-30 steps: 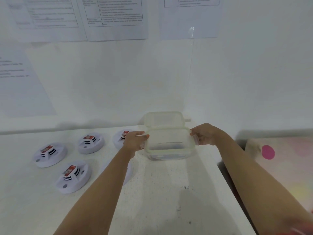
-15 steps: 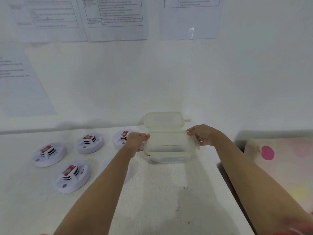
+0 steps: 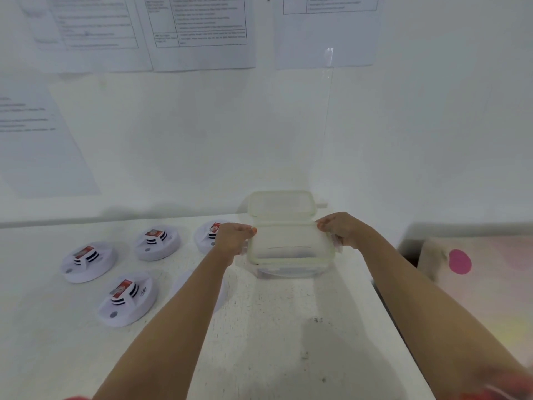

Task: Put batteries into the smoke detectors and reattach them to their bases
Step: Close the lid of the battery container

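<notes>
Several smoke detectors (image 3: pixel 127 295) lie leftward; left hand (image 3: pixel 232 238) and right hand (image 3: pixel 341 230) fingers (image 3: pixel 250 230) grip container (image 3: pixel 288 255).

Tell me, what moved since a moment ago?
The clear box came slightly nearer, with the left hand and right hand still gripping its sides. Its lid stays open, and the smoke detectors have not moved.
</notes>
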Demonstrator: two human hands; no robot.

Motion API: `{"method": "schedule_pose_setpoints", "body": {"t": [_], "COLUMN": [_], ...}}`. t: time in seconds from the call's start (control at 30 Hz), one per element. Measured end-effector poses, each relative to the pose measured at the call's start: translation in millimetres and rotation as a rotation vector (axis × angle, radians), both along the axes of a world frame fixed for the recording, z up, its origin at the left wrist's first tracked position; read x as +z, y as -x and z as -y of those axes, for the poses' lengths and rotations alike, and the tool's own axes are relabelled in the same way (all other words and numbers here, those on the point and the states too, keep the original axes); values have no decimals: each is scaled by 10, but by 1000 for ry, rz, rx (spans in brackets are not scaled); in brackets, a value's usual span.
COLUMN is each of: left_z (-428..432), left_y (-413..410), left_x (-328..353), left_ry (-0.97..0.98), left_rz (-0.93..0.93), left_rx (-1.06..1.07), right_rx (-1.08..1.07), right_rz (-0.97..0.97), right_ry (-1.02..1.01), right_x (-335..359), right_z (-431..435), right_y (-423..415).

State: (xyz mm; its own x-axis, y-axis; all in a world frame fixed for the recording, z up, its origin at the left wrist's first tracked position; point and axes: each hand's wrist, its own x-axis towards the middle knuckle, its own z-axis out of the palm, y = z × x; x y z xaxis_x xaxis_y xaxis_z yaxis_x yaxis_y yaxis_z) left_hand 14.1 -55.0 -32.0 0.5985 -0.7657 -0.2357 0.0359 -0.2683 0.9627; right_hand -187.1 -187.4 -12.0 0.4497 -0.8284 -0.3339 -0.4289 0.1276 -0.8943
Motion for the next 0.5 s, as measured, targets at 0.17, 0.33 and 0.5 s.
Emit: {"method": "schedule_pose_setpoints", "body": {"t": [0.17,0.33,0.5], "left_z": [10,-73,-240], "left_y": [-22,8,-15], "left_x": [-6,84,206], "left_ry": [-33,-12,-177], "left_rz": [-39,-277,-289], "left_rx": [89,23,-94], "right_rx": [16,-2,116], "right_rz": [-47,-24,-9], "right_ry": [-43,-180,-300], "right_x": [-16,27,145], "right_z": [-2,1,-65], "right_y": [32,96,222]}}
